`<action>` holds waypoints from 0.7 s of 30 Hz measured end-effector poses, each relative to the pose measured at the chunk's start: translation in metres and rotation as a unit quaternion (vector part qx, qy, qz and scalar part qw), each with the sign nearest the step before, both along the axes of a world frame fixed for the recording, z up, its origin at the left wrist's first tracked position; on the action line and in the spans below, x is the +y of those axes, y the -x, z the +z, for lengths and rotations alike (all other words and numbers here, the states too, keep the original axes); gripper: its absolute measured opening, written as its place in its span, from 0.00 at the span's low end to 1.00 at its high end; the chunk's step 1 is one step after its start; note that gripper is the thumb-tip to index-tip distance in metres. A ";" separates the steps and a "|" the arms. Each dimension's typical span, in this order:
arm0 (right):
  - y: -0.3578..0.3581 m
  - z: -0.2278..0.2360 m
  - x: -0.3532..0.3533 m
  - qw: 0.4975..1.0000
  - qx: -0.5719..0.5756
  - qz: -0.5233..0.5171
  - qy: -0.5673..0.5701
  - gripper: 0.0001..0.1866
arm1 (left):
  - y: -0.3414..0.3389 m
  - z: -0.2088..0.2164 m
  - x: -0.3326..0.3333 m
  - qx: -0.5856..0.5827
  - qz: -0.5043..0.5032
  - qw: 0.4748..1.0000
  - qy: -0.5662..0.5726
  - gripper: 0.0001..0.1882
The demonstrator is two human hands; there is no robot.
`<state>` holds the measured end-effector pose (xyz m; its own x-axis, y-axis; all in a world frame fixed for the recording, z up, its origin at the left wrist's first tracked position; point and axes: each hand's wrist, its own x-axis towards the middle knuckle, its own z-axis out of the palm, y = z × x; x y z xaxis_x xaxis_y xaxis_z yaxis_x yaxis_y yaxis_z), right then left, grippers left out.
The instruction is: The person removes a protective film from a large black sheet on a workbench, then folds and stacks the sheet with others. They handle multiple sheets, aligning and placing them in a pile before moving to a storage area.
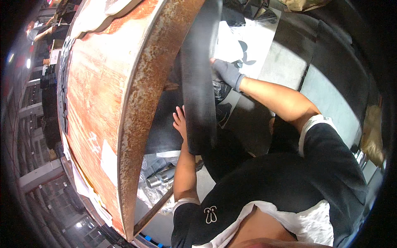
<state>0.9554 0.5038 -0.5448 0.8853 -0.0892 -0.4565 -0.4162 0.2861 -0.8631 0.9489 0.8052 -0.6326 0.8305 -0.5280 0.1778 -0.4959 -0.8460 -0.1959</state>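
A long black sheet (pixel 199 82), stiff-looking and blurred along its upper part, stands between my two hands beside the table. My left hand (pixel 180 122) is bare, its fingers spread, up against the left side of this sheet. On the other side, my right hand (pixel 228 74) wears a grey glove with bare fingertips. It closes at the sheet's right edge, and part of its fingers cannot be made out. Behind the sheet's lower left, a dark flat surface (pixel 163 124) shows under the tabletop.
To the left is a wooden table (pixel 97 107) with a rusty metal edge (pixel 142 78). A metal cylinder (pixel 161 177) and clear plastic wrap lie below it, near my left forearm. Beyond my right hand, dark cut pieces (pixel 243 51) lie on a white sheet (pixel 264 45).
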 end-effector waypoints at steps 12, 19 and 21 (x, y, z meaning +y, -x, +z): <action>-0.036 -0.001 0.058 0.834 -0.326 0.124 0.428 0.38 | 0.005 0.105 0.011 0.491 0.180 0.611 0.594 0.34; -0.116 0.053 0.153 0.723 -0.275 0.377 0.509 0.32 | -0.003 0.097 0.044 0.508 -0.012 0.204 0.836 0.36; -0.122 0.046 0.163 0.691 -0.287 0.404 0.527 0.27 | -0.004 0.086 0.048 0.374 0.254 0.292 0.843 0.33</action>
